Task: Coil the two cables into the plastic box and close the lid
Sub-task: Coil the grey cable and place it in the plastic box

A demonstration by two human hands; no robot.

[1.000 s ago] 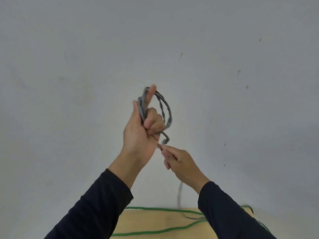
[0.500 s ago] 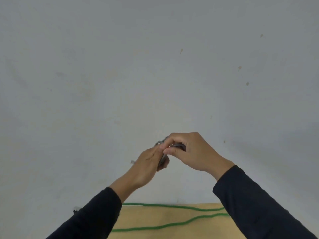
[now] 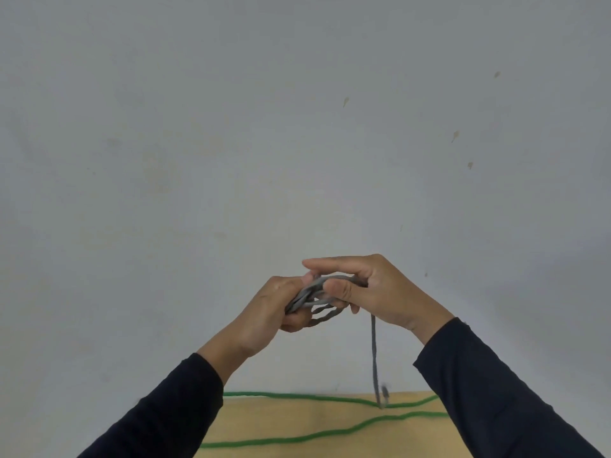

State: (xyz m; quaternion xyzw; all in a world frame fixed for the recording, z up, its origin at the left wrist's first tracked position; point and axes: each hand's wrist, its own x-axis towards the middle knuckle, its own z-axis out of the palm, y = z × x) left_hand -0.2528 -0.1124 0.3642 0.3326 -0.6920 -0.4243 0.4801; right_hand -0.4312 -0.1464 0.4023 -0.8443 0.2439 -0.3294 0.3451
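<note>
A grey cable (image 3: 374, 352) is gathered in small loops between both hands, raised in front of the wall. My left hand (image 3: 264, 312) grips one side of the loops. My right hand (image 3: 373, 289) pinches the other side from above, thumb and fingers closed on the strands. One loose grey end hangs straight down from my right hand to the table edge. A green cable (image 3: 297, 436) lies in two long wavy lines across the wooden table (image 3: 297, 414) below. The plastic box is out of sight.
A plain grey wall (image 3: 297, 127) with a few small brown marks fills most of the view. Only a narrow strip of the wooden table shows at the bottom, between my dark sleeves.
My left hand came down from head height with the coil. My right hand rose over it and closed on the loops. The grey tail now hangs down to the table.
</note>
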